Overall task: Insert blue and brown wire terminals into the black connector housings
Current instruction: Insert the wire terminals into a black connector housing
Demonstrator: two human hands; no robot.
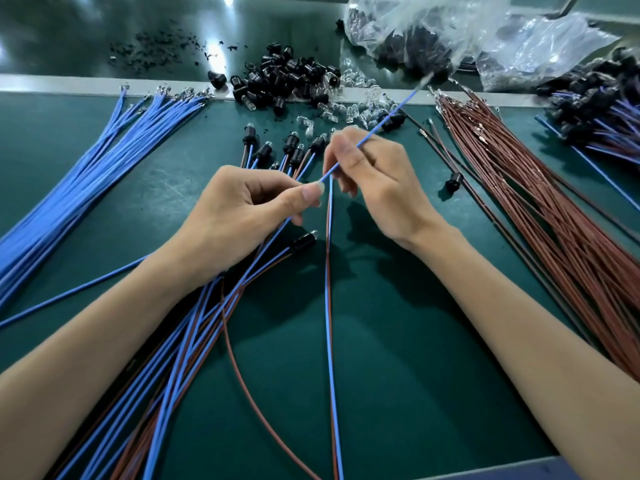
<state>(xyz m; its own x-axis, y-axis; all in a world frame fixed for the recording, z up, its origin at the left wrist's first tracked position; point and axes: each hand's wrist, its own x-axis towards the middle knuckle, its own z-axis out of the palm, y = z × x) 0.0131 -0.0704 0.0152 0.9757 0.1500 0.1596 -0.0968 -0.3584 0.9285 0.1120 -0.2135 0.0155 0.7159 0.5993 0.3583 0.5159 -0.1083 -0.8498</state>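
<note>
Lying fanned across the left of the green mat (398, 341) is a thick bundle of blue wires (86, 174), metal ends pointing to the far side. Right of it, the left hand (242, 209) is curling its fingers and pinching the near end of a single blue wire (381, 124) between thumb and forefinger, above a sheaf of joined wires (194, 323) already wearing black caps. Beyond the hands, a heap of black housings (287, 77) is sitting beside clear bulbs (360, 105). The right hand (374, 181) is gripping the same single blue wire further along with curled fingers, its far tip slanting up and blurring. A blue and brown pair (329, 271) is hanging below both hands; which hand is holding it is unclear. Brown wires (519, 202) are spreading rightward, with plastic bags (450, 29) lying beyond.
</note>
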